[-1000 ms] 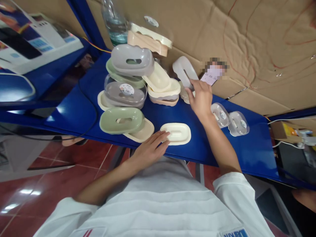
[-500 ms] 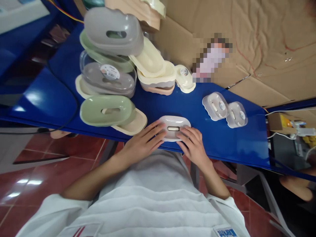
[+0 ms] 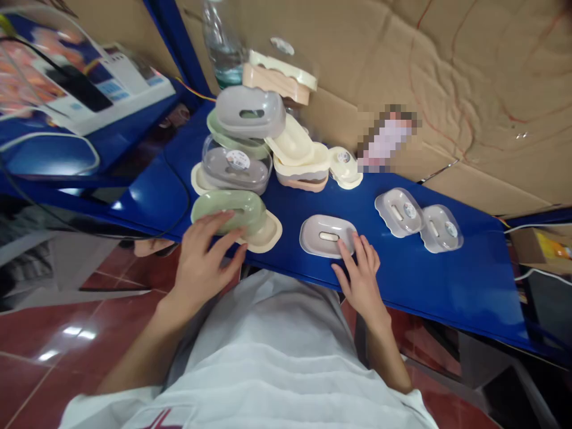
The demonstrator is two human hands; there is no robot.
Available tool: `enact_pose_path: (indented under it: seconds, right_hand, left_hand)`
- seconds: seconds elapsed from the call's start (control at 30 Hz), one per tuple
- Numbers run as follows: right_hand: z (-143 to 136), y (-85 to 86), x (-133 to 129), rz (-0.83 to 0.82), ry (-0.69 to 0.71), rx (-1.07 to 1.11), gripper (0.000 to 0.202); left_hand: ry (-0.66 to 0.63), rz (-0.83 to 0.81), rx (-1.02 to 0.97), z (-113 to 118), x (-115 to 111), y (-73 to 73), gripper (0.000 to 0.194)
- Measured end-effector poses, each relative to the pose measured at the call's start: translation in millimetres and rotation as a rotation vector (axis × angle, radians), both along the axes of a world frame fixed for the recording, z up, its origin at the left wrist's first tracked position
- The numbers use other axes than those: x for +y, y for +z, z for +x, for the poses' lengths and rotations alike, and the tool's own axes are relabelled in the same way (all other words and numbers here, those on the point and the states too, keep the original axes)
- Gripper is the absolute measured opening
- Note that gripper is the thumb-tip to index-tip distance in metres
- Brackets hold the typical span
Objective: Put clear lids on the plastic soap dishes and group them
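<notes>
A grey oval soap dish (image 3: 318, 243) with a slot in its middle lies on the blue table before me. My right hand (image 3: 360, 271) rests its fingertips on the dish's right end, fingers spread. Over the front of a green slotted dish (image 3: 210, 205) my left hand (image 3: 205, 262) reaches with its fingers apart; whether it touches the dish I cannot tell. A cream tray (image 3: 268, 235) sticks out from under the green dish's right side.
Behind stand stacked grey, green and cream dishes (image 3: 236, 161). Two clear-lidded grey dishes (image 3: 400, 214) sit at the right. A cream labelled dish (image 3: 344, 167) is near the cardboard (image 3: 330, 71). At the back left are a water bottle (image 3: 223, 53) and a black cable (image 3: 179, 173).
My left hand has left the grey dish and moved left to the green one. My right hand stays at the grey dish's right end. The view has shifted, showing more on the left.
</notes>
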State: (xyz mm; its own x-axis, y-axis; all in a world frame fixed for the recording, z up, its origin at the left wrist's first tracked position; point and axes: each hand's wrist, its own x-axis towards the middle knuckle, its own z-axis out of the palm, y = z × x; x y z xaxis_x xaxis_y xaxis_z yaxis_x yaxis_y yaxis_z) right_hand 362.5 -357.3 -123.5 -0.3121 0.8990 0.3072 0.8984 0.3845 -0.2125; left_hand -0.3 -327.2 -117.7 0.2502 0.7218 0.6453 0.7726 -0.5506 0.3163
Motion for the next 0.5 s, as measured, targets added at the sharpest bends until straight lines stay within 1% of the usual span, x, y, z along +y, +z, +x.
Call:
enact_pose_path:
  seconds: [0.07, 0.13, 0.2, 0.27, 0.3, 0.37, 0.47, 0.5]
  right_hand:
    - [0.8, -0.6, 1.1, -0.007, 0.017, 0.029, 0.075]
    - [3.3, 4.4, 3.2, 0.023, 0.029, 0.051, 0.078]
    - [4.4, 16.4, 8.6, 0.080, 0.052, 0.053, 0.077]
    - [-1.3, 34.1, 21.2, 0.135, 0.135, 0.021, 0.071]
    - [-8.0, 43.8, 31.3, 0.154, 0.200, -0.013, 0.067]
    - [-30.6, 61.9, 60.0, 0.179, 0.353, -0.107, 0.060]
    - [-81.8, 78.9, 117.8, 0.201, 0.553, -0.261, 0.056]
    - [-100.5, 81.4, 137.4, 0.199, 0.576, -0.301, 0.055]
  left_hand:
    - [0.106, 0.009, -0.020, -14.8, -1.5, -9.2, 0.056]
    - [0.165, -0.034, -0.014, -22.6, -0.3, -18.5, 0.053]
    - [0.141, -0.092, 0.010, -25.2, 3.5, -24.7, 0.047]
    - [0.066, -0.109, 0.035, -24.0, 8.0, -27.4, 0.040]
    - [0.028, -0.104, 0.042, -22.2, 9.9, -27.8, 0.037]
    - [-0.014, -0.071, 0.048, -16.8, 11.8, -28.2, 0.033]
    - [-0.018, -0.038, 0.057, -6.9, 9.3, -29.3, 0.031]
    - [-0.015, -0.038, 0.062, -4.0, 7.4, -29.8, 0.033]
